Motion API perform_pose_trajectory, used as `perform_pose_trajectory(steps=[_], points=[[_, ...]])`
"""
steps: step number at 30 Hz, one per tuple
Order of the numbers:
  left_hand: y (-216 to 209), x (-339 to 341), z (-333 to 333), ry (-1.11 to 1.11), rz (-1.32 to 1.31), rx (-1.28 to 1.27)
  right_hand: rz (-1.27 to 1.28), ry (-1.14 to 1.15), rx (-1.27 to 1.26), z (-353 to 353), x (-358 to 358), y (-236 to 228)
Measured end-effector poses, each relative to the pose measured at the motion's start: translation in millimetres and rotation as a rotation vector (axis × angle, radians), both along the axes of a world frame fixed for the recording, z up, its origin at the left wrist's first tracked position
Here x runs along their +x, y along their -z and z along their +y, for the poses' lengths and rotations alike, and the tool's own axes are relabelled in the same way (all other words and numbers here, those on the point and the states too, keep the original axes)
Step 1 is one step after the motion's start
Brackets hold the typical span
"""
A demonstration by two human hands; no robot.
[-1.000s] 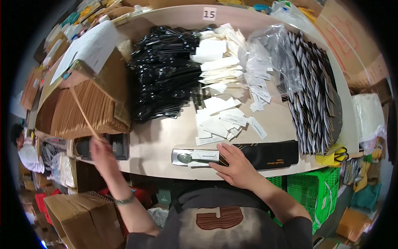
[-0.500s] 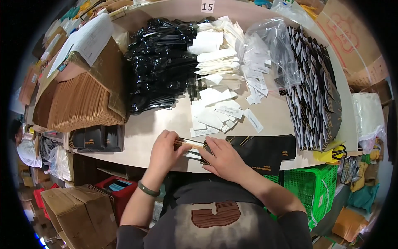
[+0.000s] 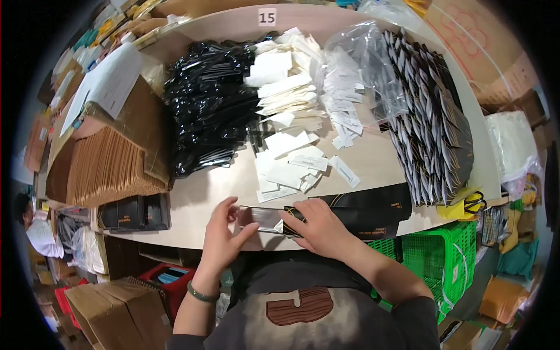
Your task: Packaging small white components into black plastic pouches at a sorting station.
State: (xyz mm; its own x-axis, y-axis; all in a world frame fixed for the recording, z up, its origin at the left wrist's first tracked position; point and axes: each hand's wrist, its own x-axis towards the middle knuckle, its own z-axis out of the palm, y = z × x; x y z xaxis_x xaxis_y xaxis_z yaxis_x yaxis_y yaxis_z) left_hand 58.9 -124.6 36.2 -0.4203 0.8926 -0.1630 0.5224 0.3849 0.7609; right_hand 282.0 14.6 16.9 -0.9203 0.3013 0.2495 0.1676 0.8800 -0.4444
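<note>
My right hand (image 3: 319, 226) grips a black paper sleeve with gold lines at its open end, fingers on top and thumb at the near side. Out of its mouth, to the left, sticks a flat, shiny clear-wrapped packet (image 3: 263, 218); its contents are hard to make out. Around the packet's outer end is my left hand (image 3: 224, 230), with thumb and fingers spread apart and the thumb over its near edge. More black printed sleeves (image 3: 379, 205) lie flat beyond my right hand, partly overlapping.
Across the table are black glossy packets (image 3: 213, 99), white folded napkins (image 3: 289, 87), small white slips (image 3: 344, 170) and a clear plastic bag (image 3: 373, 70). Filled black sleeves (image 3: 429, 122) stand in rows at right. A carton of brown sleeves (image 3: 111, 163) is at left; green baskets (image 3: 440, 262) stand below.
My left fingers have gone from pinching thin brown sticks at the sleeve's mouth to spread apart around the clear-wrapped packet. My right hand still grips the sleeve. The view has shifted slightly.
</note>
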Motion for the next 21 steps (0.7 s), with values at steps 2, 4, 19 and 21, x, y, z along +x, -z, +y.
perform_pose_trajectory(steps=[2, 4, 19, 21], points=[[19.1, 12.3, 0.3, -0.052, -0.646, 0.06, 0.025, -0.006, -0.017, 0.6, -5.1, 1.0], [22.6, 37.6, 16.8, 0.089, -0.777, -0.036, 0.023, -0.042, -0.059, 1.4, -10.8, 18.0], [19.0, 3.5, 19.1, 0.401, 0.884, 0.125, 0.336, -0.065, 0.215, -7.2, -21.2, -27.6], [-6.2, -9.9, 28.1, 0.222, 0.808, 0.258, 0.177, -0.059, 0.369, 35.5, -1.5, -78.1]])
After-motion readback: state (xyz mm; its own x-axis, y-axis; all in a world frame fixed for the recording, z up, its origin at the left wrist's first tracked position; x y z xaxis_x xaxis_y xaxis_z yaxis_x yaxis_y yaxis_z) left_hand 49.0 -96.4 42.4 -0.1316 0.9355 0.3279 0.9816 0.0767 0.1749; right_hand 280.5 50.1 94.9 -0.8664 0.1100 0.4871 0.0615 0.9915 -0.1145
